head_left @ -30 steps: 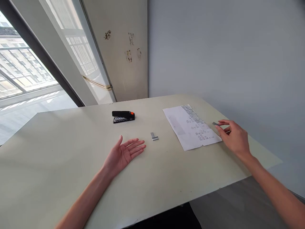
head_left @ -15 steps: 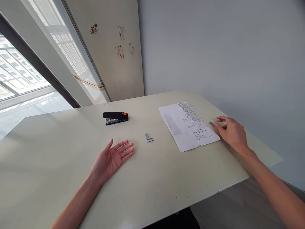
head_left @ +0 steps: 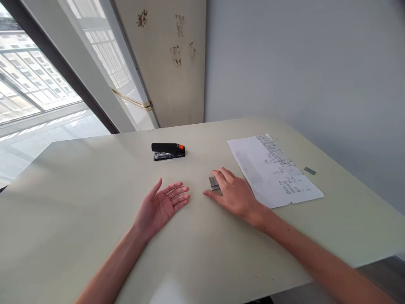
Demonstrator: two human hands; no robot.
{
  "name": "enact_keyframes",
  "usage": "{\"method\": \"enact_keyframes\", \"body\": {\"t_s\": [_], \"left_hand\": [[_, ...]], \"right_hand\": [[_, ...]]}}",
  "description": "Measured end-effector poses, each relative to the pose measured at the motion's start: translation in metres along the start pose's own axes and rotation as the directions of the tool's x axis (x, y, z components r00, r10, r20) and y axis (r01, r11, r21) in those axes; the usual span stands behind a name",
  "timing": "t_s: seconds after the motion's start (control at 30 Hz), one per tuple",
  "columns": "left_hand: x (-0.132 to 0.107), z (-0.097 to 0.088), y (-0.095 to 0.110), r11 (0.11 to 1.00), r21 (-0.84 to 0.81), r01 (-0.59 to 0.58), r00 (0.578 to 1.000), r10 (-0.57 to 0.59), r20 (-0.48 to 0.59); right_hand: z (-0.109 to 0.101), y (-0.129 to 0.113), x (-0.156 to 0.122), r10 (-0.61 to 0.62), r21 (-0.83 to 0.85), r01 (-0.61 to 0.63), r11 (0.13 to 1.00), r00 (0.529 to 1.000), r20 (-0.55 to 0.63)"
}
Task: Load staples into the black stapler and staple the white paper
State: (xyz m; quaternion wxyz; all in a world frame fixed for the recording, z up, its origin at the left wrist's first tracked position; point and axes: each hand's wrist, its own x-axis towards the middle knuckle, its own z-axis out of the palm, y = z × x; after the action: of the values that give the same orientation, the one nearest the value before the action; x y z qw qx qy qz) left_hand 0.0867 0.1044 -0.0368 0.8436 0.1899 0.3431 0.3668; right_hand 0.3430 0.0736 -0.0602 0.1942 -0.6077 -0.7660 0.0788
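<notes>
My left hand [head_left: 161, 204] lies palm up on the pale table [head_left: 79, 202], fingers spread, holding nothing. My right hand [head_left: 232, 192] rests palm down just right of it, fingers stretched over a small stack of metal staple strips [head_left: 213, 182], touching them. A black stapler [head_left: 168, 151] with an orange tip lies beyond both hands. A printed sheet of paper [head_left: 274, 169] lies to the right of my right hand. Another grey staple strip [head_left: 310, 170] lies alone past the paper's right edge.
A grey wall rises behind the table. A beige door with stains and a window with a dark frame stand at the back left. The table's right edge drops off near the lower right corner.
My right hand has left the staple strip beside the paper and swung left across the sheet onto the staple strips in the middle. The left hand stays put.
</notes>
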Motion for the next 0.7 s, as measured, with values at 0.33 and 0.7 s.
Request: {"method": "enact_keyframes", "body": {"t_s": [0.33,0.7], "left_hand": [[-0.002,-0.01,-0.005,1.0,-0.026,0.008,0.995,-0.005,0.098],[-0.003,-0.011,-0.007,0.993,0.111,-0.038,0.999,0.037,0.011]], "right_hand": [[0.021,-0.008,-0.006,-0.182,0.169,0.195,0.966,0.979,-0.09],[0.009,-0.018,-0.008,-0.291,0.278,0.355,0.892,0.924,-0.248]]}}
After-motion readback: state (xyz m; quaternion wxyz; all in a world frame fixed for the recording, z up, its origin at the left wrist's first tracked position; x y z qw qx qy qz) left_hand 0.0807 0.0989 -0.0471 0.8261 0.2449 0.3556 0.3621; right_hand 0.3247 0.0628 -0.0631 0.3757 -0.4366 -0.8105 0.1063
